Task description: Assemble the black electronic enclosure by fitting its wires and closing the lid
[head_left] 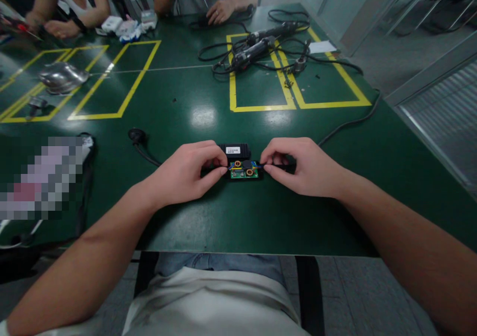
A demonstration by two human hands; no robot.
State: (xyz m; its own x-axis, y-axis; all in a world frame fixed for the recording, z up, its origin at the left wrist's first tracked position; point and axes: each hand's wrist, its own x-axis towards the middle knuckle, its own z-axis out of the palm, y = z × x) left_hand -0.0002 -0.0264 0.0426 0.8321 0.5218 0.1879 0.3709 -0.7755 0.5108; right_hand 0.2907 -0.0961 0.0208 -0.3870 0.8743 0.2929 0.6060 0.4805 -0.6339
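A small green circuit board with copper-wound coils and coloured wires lies on the table in front of me, seemingly in a dark tray-like casing. At its left end, my left hand pinches a black power cable between thumb and fingers. That cable runs back to a black plug. On the opposite end, my right hand grips another black cable, which trails off to the right. Just behind the board sits a black casing cover bearing a white label. My fingers partly hide both wire ends.
Black electric screwdrivers with tangled cords lie at the back right near a white paper. Shiny metal parts rest at the left, with a blurred-out object nearer. Two people sit across the green table.
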